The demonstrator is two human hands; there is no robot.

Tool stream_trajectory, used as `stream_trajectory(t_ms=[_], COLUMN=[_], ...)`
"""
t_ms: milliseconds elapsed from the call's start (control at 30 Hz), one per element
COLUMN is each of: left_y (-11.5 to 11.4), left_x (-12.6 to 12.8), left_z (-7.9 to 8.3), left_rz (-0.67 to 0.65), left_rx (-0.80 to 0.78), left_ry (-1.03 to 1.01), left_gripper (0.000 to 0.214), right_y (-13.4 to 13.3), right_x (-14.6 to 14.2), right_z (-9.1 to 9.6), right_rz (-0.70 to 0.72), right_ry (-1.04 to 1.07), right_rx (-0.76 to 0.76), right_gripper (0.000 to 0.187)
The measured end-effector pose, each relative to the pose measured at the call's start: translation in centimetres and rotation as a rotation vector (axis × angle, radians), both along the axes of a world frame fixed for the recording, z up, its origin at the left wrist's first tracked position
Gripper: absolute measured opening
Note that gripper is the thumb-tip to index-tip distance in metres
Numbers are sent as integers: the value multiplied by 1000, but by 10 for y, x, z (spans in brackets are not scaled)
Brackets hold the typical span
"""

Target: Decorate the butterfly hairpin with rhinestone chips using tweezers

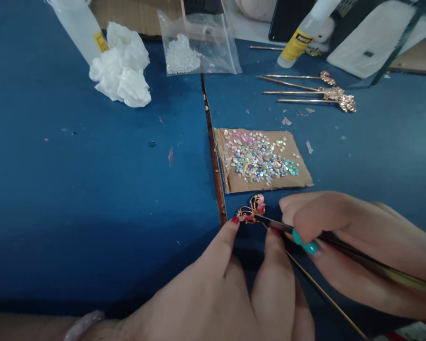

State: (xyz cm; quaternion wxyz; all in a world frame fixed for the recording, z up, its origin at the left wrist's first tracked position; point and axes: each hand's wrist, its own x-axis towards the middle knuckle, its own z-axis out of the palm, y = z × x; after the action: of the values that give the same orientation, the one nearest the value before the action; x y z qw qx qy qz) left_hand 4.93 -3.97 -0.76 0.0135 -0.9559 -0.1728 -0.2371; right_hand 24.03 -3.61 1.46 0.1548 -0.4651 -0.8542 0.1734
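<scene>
A gold butterfly hairpin (252, 210) with pink pieces in part of its wings lies on the blue table, its thin stick running toward the bottom right. My left hand (230, 293) steadies it, one red-nailed fingertip at the wing and another by the stick. In my closed right hand (344, 241) is a pair of dark tweezers (275, 224), whose tips touch or nearly touch the butterfly. Whether the tips grip a piece is too small to tell. Just beyond lies a cardboard piece (305, 177) strewn with small shiny shell-like chips (259, 158) in pink, white and teal.
Several gold hairpins (298, 92) lie at the far right below a glue bottle (295, 45). A zip bag of clear beads (182, 54) and crumpled white tissue (122, 68) sit at the back. A dark seam (213, 156) splits the tabletop (102, 189).
</scene>
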Motion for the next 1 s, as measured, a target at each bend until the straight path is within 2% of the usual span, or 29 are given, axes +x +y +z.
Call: stream_trajectory(t_ms=[100, 200, 533, 733, 1000], left_y=[-1, -2, -2, -3, -3], left_x=[0, -1, -2, -2, -3], left_z=[-1, -1, 0, -1, 0], left_rz=[10, 13, 19, 19, 22], left_rx=[2, 5, -4, 5, -2], left_ry=[-22, -18, -27, -18, -5], left_gripper=[26, 27, 27, 30, 31], right_y=[5, 9, 11, 8, 6], right_x=[3, 5, 2, 1, 1], right_z=[-2, -4, -3, -5, -5], right_rz=[150, 182, 211, 164, 145], right_ry=[68, 133, 193, 164, 160], right_rx=[-67, -128, -208, -144, -139], right_gripper=[15, 19, 24, 24, 20])
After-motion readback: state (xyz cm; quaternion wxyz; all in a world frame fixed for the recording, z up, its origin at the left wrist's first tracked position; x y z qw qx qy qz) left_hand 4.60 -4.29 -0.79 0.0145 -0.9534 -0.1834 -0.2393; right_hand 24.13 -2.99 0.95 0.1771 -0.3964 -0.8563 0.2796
